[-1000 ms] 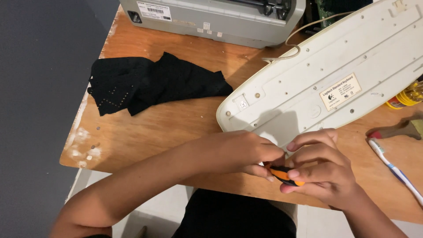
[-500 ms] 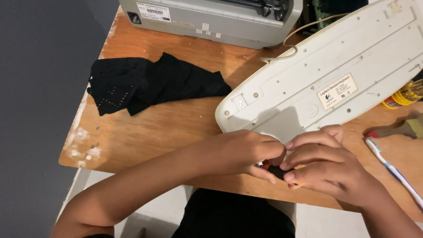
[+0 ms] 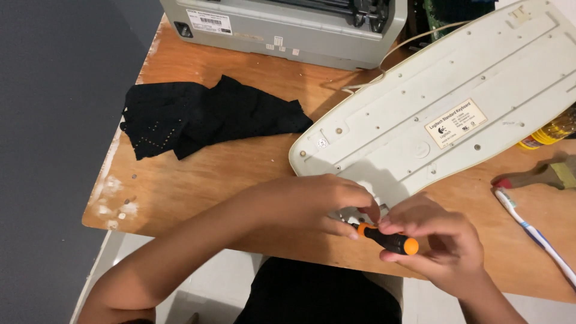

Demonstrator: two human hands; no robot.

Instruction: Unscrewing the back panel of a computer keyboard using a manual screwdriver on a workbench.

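- A small screwdriver (image 3: 389,240) with a black, rubbery-looking handle and orange ends lies nearly level at the near edge of a wooden table (image 3: 198,180), just below the lower rim of an upturned keyboard (image 3: 444,114).
- The right hand (image 3: 438,240) curls around the handle, fingers folded over its top and thumb beneath, the orange butt end showing between them.
- The left hand (image 3: 312,204) arches over the tool's front, its fingertips pinched at the orange collar where the shaft begins; the metal tip is hidden beneath the fingers.
- The keyboard is a long, cream plastic slab with rounded corners, lying face down and slanting up toward the far right; its smooth underside carries shallow ribs, small screw recesses and a pale rectangular label.
- A crumpled black cloth (image 3: 204,117), dotted with tiny pale studs along one part, lies well to the left on the tabletop.
- A boxy grey printer (image 3: 282,24) stands along the far edge.
- A toothbrush (image 3: 534,231) with a white-and-blue handle lies at the right, near a worn wooden-handled brush (image 3: 540,174).
- The table's plywood surface is scuffed, with whitish patches near its left corner.
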